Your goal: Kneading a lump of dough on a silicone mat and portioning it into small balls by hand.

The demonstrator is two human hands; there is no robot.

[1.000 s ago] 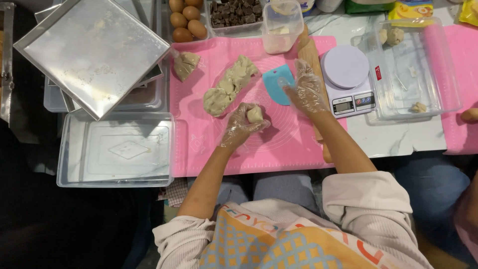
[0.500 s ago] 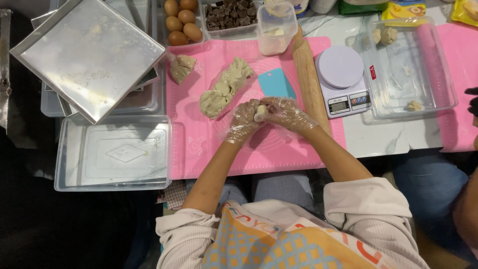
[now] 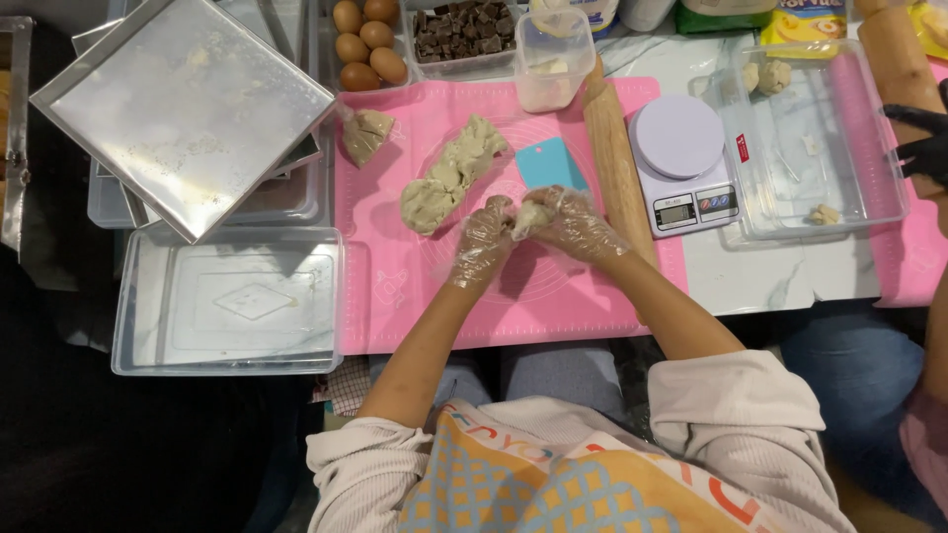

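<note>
Head view, small pale dough lump (image 3: 527, 216), rounded, pinched between gloved fingers (image 3: 494, 212) of both hands.

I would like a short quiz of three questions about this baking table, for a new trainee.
1. True or false: both gloved hands, the left hand and the right hand, hold the small dough piece between them.
2. What lies directly right of the wooden rolling pin? A) brown eggs B) white kitchen scale C) metal tray
3. Fill in: the large dough lump rests on a ____ mat.

Key
1. True.
2. B, the white kitchen scale.
3. Pink.
</note>
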